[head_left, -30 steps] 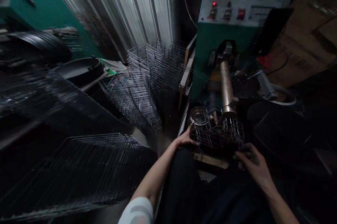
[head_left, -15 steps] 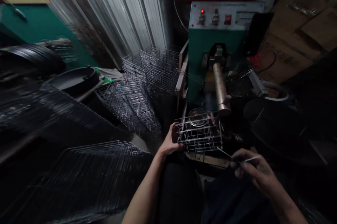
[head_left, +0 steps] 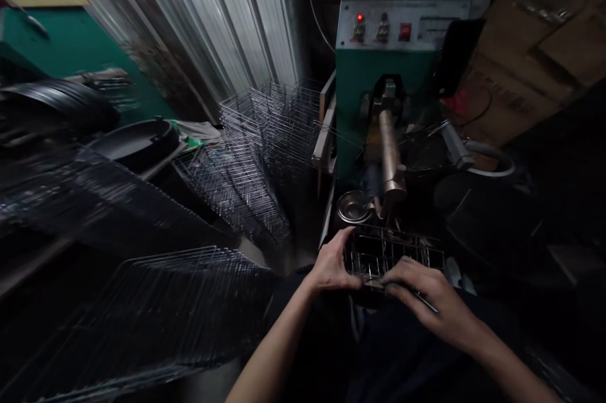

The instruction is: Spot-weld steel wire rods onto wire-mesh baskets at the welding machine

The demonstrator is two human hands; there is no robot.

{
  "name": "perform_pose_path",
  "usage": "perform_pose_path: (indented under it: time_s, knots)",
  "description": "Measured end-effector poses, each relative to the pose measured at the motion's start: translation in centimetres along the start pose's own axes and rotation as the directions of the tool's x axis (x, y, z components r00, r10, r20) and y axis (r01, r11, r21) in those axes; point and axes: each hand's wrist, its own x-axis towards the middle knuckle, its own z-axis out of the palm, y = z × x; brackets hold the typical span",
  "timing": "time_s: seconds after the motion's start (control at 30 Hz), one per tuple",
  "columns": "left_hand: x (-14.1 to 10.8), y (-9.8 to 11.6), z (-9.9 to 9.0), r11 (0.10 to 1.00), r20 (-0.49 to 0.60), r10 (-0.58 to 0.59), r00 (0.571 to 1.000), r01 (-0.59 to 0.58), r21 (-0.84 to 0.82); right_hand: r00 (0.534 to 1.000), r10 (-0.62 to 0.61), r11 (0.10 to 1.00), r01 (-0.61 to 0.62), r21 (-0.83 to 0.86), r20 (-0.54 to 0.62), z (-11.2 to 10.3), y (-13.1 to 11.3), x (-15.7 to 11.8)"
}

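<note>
Low in front of the welding machine's round metal arm (head_left: 390, 153) is a small wire basket (head_left: 394, 245). My left hand (head_left: 334, 264) grips its left side, with the thumb along the near edge. Close by, my right hand (head_left: 423, 289) is closed on a thin metal rod (head_left: 426, 303), its fingers at the basket's near side. Whether the right fingers also hold the basket cannot be made out. A small round metal dish (head_left: 354, 206) sits just beyond the basket, beneath the machine arm.
The green machine (head_left: 360, 81) has a lit red lamp on its panel. Stacked wire baskets (head_left: 250, 156) stand left of it, with more wire racks (head_left: 180, 308) nearer me. Cardboard boxes (head_left: 509, 87) are piled at right. A black round pan (head_left: 137, 141) lies at left.
The wire basket has turned and come nearer to me and rightward, with my left hand on it. My right hand has moved left with the rod, up to the basket's near edge.
</note>
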Motion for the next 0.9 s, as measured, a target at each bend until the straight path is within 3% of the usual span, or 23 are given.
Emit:
perform_pose_path:
  time_s: [0.1,0.2,0.27,0.53,0.9]
  knots:
    - [0.7,0.8,1.7,0.996,-0.011,0.059,0.998,-0.058,0.064,0.996,-0.088,0.956,0.082,-0.282,-0.009,1.0,2.7,-0.5]
    - [1.3,1.2,3.1,0.993,-0.044,0.010,0.999,-0.004,0.122,0.984,-0.177,0.830,0.147,-0.538,-0.003,2.1,5.4,-1.2]
    - [1.6,1.4,3.7,0.991,-0.059,-0.007,0.998,0.015,0.136,0.976,-0.216,0.775,0.168,-0.609,-0.004,2.4,6.4,-1.6]
    - [2.8,2.2,4.7,0.995,-0.109,0.012,0.994,-0.001,0.096,0.966,-0.256,0.815,0.194,-0.546,-0.040,1.2,7.1,-1.2]
    - [4.7,-0.1,5.4,1.000,-0.138,0.031,0.990,-0.031,0.003,0.966,-0.252,0.869,0.197,-0.454,-0.062,0.3,8.2,0.6]
